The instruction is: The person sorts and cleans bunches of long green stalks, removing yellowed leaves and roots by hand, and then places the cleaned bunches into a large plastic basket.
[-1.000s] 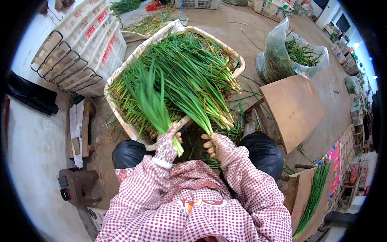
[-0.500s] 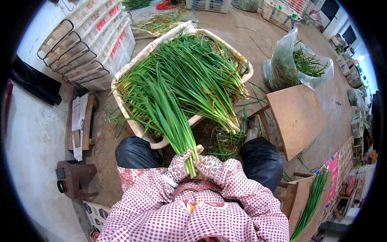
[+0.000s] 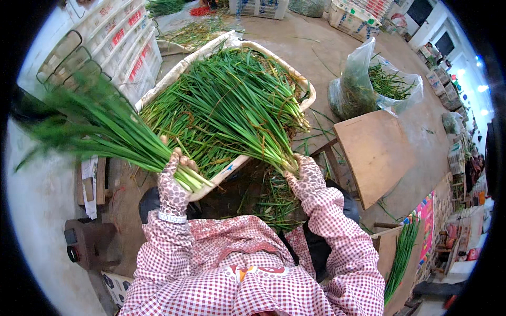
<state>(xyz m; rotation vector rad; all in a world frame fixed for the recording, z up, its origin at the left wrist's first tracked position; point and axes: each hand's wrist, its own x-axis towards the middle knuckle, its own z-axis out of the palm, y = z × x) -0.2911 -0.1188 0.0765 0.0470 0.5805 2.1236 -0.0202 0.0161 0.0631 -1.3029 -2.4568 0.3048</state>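
In my gloved left hand point(image 3: 174, 179) is a bunch of garlic chives point(image 3: 126, 138), gripped near its pale stem ends. Its green leaves fan out to the far left, blurred by motion. A thick heap of garlic chives point(image 3: 232, 100) fills the white crate point(image 3: 307, 90) before me. My gloved right hand point(image 3: 307, 179) closes on the stem ends of chives that hang over the crate's near right side; its fingertips are partly hidden among the stems. Both gloves are patterned with dark spots.
White crates point(image 3: 124, 47) are stacked at the far left. A clear plastic bag point(image 3: 348, 89) of greens stands right of the crate. Nearer is a wooden stool point(image 3: 371, 155). At lower right a chive bunch point(image 3: 403, 258) lies on a board. A brown stool point(image 3: 97, 239) stands at left.
My hands have come apart from in front of my body. The left has swung the bunch out to the left; the right has reached forward to the stems at the crate.
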